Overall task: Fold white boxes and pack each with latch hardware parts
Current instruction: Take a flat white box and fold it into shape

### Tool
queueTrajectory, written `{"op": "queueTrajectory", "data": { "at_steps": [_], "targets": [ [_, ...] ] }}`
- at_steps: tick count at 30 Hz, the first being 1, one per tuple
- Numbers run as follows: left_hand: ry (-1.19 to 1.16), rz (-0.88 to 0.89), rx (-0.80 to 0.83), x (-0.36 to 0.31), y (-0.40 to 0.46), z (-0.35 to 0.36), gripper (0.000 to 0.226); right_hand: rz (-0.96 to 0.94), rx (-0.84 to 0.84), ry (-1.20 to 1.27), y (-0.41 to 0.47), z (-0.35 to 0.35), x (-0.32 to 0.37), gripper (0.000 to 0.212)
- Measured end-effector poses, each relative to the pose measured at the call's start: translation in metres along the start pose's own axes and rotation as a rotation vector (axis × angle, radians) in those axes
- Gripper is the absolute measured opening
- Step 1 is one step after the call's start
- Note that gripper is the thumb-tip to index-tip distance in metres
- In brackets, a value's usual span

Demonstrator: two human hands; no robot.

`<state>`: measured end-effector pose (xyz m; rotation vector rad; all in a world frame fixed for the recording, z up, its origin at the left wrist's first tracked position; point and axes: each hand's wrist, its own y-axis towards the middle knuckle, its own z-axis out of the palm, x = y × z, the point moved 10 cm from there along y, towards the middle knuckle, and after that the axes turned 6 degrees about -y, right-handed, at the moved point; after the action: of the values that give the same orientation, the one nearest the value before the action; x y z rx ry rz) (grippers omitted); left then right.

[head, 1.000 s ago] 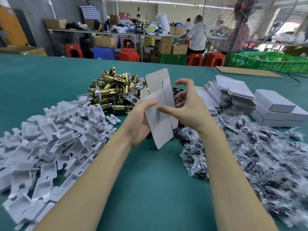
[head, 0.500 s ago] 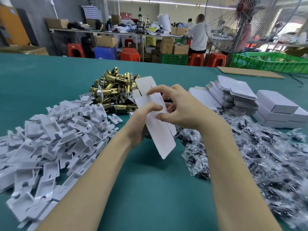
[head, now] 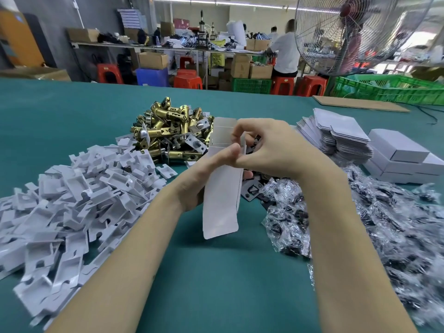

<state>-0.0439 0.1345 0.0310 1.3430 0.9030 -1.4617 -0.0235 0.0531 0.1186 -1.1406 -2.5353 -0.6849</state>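
Covering most of the view, the green table (head: 216, 284) carries the piles: white inserts (head: 72, 200) at the left, bagged parts (head: 384, 224) at the right, brass latches (head: 173, 131) behind, then flat blanks (head: 336, 133) and finished boxes (head: 403, 157) at the far right.

Above the middle, the box blank (head: 222, 200) has turned since a second ago: before it leaned and showed a broad face, now it hangs nearly upright and narrower, so its sides seem to be opening into a tube. The left hand (head: 204, 171) grips it from behind, thumb on the front face. The right hand (head: 266, 150), which was spread wide, has curled its fingers (head: 236, 133) onto the upper flap. I judge the folding has only started; nothing is packed yet.
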Motion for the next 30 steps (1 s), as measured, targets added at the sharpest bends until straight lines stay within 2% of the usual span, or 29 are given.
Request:
{"op": "queueTrajectory", "data": {
  "at_steps": [2, 4, 10, 13, 15, 17, 21, 24, 27, 30],
  "targets": [
    [-0.008, 0.025, -0.033, -0.001, 0.003, -0.002, 0.091, -0.007, 0.002, 0.002, -0.002, -0.003, 0.002, 0.018],
    [-0.016, 0.065, -0.062, -0.003, 0.005, -0.004, 0.104, -0.008, 0.024, -0.029, -0.002, -0.004, 0.003, 0.020],
    [0.002, 0.198, -0.131, -0.013, 0.008, -0.007, 0.082, 0.060, 0.257, -0.002, -0.009, 0.015, -0.005, 0.022],
    [0.023, 0.224, -0.269, -0.014, 0.008, -0.020, 0.098, 0.020, 0.160, 0.002, -0.003, 0.008, -0.001, 0.033],
    [0.025, 0.241, -0.312, -0.015, 0.008, -0.027, 0.100, 0.004, 0.127, -0.028, 0.000, 0.007, -0.001, 0.036],
    [0.020, 0.243, -0.289, -0.014, 0.009, -0.027, 0.093, 0.006, 0.106, -0.036, 0.001, 0.007, -0.003, 0.028],
    [-0.040, 0.145, -0.148, -0.005, 0.011, -0.018, 0.080, 0.041, -0.019, -0.036, 0.000, -0.006, -0.014, 0.041],
    [-0.058, 0.106, -0.074, 0.001, 0.012, -0.015, 0.041, 0.092, -0.064, -0.008, -0.004, -0.015, -0.030, 0.030],
    [-0.014, 0.115, -0.098, 0.005, 0.015, -0.017, 0.042, 0.121, -0.044, 0.041, -0.009, -0.012, -0.043, 0.033],
    [-0.008, 0.155, -0.153, 0.004, 0.017, -0.022, 0.037, 0.127, -0.099, 0.131, -0.010, -0.014, -0.049, 0.021]
  ]
}}
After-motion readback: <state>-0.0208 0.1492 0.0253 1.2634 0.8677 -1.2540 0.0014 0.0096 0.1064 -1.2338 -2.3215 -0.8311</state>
